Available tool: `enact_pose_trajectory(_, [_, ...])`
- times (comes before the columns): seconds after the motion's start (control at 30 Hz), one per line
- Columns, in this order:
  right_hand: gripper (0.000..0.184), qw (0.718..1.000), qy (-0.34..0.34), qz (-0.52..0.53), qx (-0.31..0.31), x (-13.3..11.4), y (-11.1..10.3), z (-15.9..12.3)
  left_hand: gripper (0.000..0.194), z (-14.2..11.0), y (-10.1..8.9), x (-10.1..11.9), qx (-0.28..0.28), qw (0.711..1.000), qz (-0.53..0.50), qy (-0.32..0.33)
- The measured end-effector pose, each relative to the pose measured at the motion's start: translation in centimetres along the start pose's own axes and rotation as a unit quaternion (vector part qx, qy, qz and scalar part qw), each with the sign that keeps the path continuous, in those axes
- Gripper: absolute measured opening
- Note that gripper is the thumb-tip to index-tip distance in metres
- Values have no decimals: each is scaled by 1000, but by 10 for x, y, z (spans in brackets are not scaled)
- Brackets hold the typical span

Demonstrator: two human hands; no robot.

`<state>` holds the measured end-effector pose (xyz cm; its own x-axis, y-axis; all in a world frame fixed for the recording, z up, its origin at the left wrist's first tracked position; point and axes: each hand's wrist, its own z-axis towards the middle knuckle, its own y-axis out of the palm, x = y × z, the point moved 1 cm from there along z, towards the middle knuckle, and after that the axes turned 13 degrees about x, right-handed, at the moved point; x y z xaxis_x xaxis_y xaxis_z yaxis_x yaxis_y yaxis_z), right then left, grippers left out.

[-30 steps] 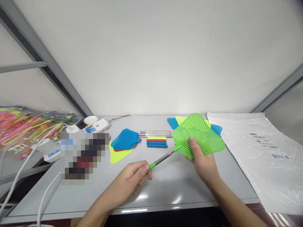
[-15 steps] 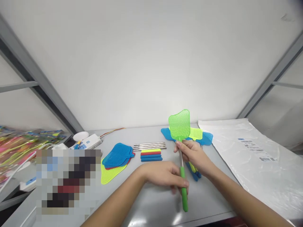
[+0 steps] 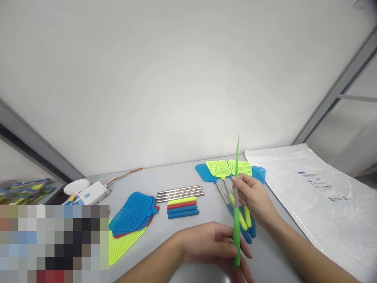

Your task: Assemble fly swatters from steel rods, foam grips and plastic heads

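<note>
A green fly swatter [image 3: 236, 226] stands nearly upright before me, its head turned edge-on. My left hand [image 3: 210, 244] has its thumb and fingers around the green handle, with some fingertips spread beyond it. Up by the neck, my right hand [image 3: 255, 198] pinches the metal rod. Behind the right hand lie several fly swatters with blue and yellow-green heads, among them a yellow-green one [image 3: 218, 168]; their handles are partly hidden. Left of them are several metal rods [image 3: 179, 192] and a row of loose grips, including a red grip [image 3: 182, 204].
Loose blue swatter heads [image 3: 132, 214] lie stacked over red and yellow-green ones [image 3: 125, 244] at left. A white power strip [image 3: 92, 192] and a white round object [image 3: 77, 186] stand behind them. White plastic packaging [image 3: 303, 196] covers the table's right side. A pixelated patch hides the lower left.
The green fly swatter has turned from face-on to edge-on, still in both hands. The view has shifted, and more of the swatters behind my right hand shows.
</note>
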<state>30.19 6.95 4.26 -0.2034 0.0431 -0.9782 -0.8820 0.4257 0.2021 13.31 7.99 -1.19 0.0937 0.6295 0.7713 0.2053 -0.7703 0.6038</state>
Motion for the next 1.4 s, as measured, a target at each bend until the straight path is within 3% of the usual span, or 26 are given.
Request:
enact_pose_trajectory(0.07, [40, 998, -22, -63, -1, -1, -3, -1, 41, 3, -2, -4, 0, 1000, 1, -17])
enact_pose_trajectory(0.23, [32, 959, -61, -252, -111, 0, -1, -31, 42, 5, -4, -6, -4, 1000, 6, 3])
enact_pose_trajectory(0.33, [28, 912, -89, -386, -112, -4, -2, -50, 42, 5, -1, -5, 9, 1000, 19, 16])
enact_pose_trajectory(0.47, [35, 823, -124, -549, -78, -10, -5, -58, 36, 4, 7, -3, 45, 999, 31, 5])
enact_pose_trajectory(0.6, [45, 759, -134, -635, -54, -17, -8, -42, 38, 3, 10, -1, 83, 995, 57, -12])
enact_pose_trajectory(0.8, [54, 680, -129, -721, -46, -26, -19, 9, 40, -1, 10, 5, 103, 988, 110, -42])
enact_pose_trajectory(0.97, [47, 645, -116, -751, -80, -21, -19, 30, 44, -2, 9, 7, 91, 988, 117, -48])
enact_pose_trajectory(1.4, [44, 596, -125, -788, -90, -7, -17, 28, 41, -2, 6, 7, 63, 991, 104, -54])
